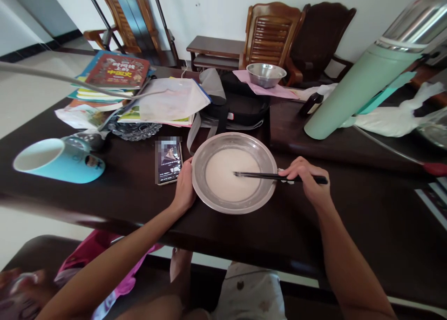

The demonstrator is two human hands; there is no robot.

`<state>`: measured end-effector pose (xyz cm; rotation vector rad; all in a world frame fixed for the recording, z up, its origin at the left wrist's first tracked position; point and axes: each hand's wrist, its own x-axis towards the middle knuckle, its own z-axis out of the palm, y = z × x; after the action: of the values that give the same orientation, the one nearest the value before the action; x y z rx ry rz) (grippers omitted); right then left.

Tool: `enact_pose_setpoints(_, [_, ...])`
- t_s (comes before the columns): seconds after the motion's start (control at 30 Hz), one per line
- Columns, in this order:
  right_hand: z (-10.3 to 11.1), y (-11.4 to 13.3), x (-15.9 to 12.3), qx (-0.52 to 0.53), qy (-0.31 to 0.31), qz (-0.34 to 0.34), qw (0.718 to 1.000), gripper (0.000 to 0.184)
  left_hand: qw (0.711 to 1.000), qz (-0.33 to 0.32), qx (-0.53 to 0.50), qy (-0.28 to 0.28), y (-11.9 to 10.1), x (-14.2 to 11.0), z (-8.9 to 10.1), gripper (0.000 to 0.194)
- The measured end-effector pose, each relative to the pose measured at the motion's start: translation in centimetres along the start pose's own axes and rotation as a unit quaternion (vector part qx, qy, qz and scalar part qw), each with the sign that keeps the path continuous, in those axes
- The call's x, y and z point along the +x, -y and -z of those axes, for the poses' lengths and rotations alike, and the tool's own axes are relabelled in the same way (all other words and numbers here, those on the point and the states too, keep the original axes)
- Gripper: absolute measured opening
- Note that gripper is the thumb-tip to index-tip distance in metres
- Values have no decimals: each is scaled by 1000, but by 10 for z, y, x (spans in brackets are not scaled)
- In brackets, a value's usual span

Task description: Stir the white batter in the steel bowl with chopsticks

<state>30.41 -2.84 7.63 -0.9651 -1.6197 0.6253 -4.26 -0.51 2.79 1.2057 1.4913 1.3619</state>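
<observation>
A wide metal bowl (199, 180) sits on the dark wooden table near its front edge. Inside it is a pale, milky liquid or batter (226, 185). My left hand (185, 185) is wrapped against the bowl's left side, gripping the rim. In my right hand (307, 178) is a pair of black chopsticks (258, 175), pointing left across the bowl with their tips in the pale mixture. The right fingers are closed around the chopsticks near the bowl's right rim. A lit phone (169, 161) lies just left of my left hand.
At left a blue cup (70, 161) leans in view, with stacked books (117, 71) and a glass dish (136, 130) behind. A black bag (237, 101), a smaller metal bowl (266, 75) and a tall green thermos (359, 87) stand beyond. Another person's hand (28, 287) shows lower left.
</observation>
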Motion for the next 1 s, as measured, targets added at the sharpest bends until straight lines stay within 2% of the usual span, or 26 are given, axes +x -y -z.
enact_pose_setpoints(0.07, [0,1,0,17,18,0,1000,46,1000,4,-3,2,-1,-1,0,62])
enact_pose_setpoints(0.17, [-4,4,1,-12,73,8,997,37,1000,13,-14,0,-2,-2,-1,64])
enact_pose_setpoints(0.27, [-4,4,1,-37,44,10,998,33,999,19,-26,0,-2,-2,-2,64])
enact_pose_setpoints(0.37, [-1,3,0,3,-4,-2,1000,44,999,26,-35,3,-1,-2,-2,62])
enact_pose_setpoints(0.43, [-2,3,-1,18,18,-11,1000,47,999,27,-35,6,-2,-2,-1,61])
enact_pose_setpoints(0.53, [-5,4,0,-13,66,-6,998,37,999,31,-34,2,-3,-2,-2,59])
enact_pose_setpoints(0.6, [-5,4,0,-35,52,-3,998,33,999,35,-38,-6,-5,-3,-3,57])
enact_pose_setpoints(0.7, [-2,2,0,-6,-1,-17,1000,44,998,45,-40,-15,-9,-4,-5,54])
enact_pose_setpoints(0.77, [-2,1,-1,17,11,-21,1000,47,998,52,-41,-20,-11,-5,-6,53])
enact_pose_setpoints(0.9, [-4,2,-1,-9,73,-2,997,34,998,52,-28,-31,-14,-5,-6,53])
enact_pose_setpoints(1.0, [-2,2,0,-18,31,-11,999,37,998,55,-19,-36,-14,-5,-5,51])
